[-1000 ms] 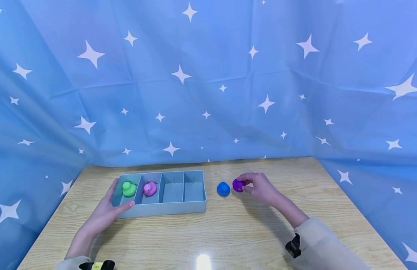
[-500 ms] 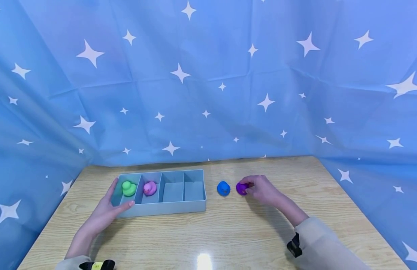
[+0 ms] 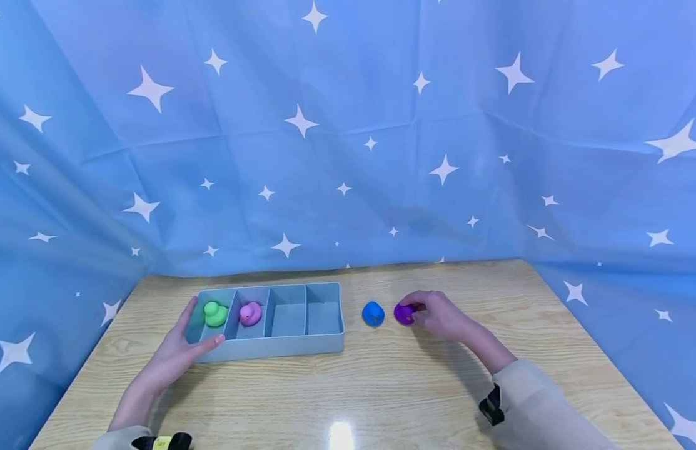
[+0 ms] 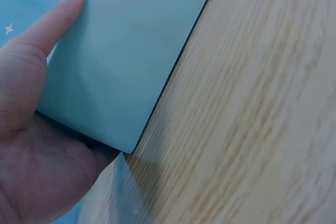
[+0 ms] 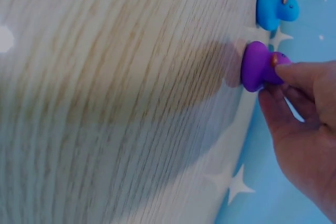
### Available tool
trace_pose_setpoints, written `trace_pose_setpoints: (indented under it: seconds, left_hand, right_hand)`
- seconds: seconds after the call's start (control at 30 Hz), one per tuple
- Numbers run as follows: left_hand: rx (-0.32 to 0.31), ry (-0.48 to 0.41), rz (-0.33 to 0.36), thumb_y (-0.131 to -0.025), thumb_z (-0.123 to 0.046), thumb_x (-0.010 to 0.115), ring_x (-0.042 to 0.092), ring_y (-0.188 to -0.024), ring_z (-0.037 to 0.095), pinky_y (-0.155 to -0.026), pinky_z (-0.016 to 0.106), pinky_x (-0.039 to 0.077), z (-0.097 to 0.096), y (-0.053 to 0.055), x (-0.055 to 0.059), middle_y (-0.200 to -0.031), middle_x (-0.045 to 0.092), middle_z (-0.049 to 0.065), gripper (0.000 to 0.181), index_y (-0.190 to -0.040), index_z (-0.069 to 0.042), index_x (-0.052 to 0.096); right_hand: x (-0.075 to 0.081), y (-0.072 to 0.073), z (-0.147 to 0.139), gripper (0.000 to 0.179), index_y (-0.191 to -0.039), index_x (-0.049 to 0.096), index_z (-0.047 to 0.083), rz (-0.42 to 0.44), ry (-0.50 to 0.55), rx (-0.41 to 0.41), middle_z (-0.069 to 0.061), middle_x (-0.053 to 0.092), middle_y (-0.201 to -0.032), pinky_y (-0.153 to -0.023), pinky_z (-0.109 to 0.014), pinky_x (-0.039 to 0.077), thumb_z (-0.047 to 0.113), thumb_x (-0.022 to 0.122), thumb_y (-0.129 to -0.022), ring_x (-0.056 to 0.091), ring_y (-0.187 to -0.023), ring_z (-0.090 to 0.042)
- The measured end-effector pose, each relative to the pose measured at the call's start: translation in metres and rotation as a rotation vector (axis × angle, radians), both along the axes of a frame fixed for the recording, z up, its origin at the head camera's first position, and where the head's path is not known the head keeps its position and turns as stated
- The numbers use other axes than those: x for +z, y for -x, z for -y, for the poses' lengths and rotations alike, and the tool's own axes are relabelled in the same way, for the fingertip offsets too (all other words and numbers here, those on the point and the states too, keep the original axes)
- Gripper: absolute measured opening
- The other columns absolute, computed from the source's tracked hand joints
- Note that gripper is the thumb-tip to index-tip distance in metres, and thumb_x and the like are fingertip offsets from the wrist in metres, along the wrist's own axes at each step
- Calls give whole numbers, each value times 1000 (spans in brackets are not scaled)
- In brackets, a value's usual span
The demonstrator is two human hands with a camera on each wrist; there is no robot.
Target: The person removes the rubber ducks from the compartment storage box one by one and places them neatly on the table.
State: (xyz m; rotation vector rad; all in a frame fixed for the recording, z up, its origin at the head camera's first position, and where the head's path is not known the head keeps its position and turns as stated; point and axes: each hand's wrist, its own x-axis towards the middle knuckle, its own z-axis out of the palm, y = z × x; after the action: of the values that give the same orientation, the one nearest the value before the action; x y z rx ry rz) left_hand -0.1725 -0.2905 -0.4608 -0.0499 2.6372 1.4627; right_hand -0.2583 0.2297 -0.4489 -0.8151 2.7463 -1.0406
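- The right hand [image 3: 440, 315] pinches the small, smooth purple toy duck [image 3: 403, 314] by its head, between thumb and fingertips
- That duck sits on the pale wood-grain table [image 3: 269, 400], right of the small, smooth blue toy duck [image 3: 373, 314], near but apart
- The left hand [image 3: 173, 357] spreads, thumb and forefinger extended, against the left end of the long grey-blue rectangular box [image 3: 286, 345] with four compartments
- The round green toy duck [image 3: 215, 314] lies in its leftmost compartment, the round pink toy duck [image 3: 250, 314] in the second
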Motion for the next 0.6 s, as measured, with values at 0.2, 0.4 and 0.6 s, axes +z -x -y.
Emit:
trace_pose_setpoints:
  seconds: [0.2, 0.4, 0.6]
  left_hand:
    - [-2, -9, 4, -96, -37, 74, 6, -148, 59, -110, 76, 19, 0, 1, -1, -166, -2, 33, 114, -163, -15, -16]
    - [7, -2, 10, -95, -39, 74, 6, -148, 59, -111, 76, 18, 1, 1, -3, -166, -1, 34, 115, -163, -16, -16]
    - [7, 1, 2, -95, -39, 75, 5, -148, 59, -111, 76, 17, 0, 0, -3, -166, -1, 33, 116, -164, -16, -15]
  right_hand:
    - [0, 2, -2, 30, -116, 70, -9, -11, -5, 19, -19, 70, -112, -84, -38, 59, -17, 60, -89, 69, -101, -33]
    - [2, 1, -1, 30, -117, 69, -11, -18, -4, 25, -21, 70, -112, -86, -40, 59, -17, 60, -89, 69, -103, -35]
    - [7, 0, 5, 49, -137, 54, -14, 60, 81, -32, -30, 62, -128, -95, -46, 55, -14, 64, -89, 63, -114, -44]
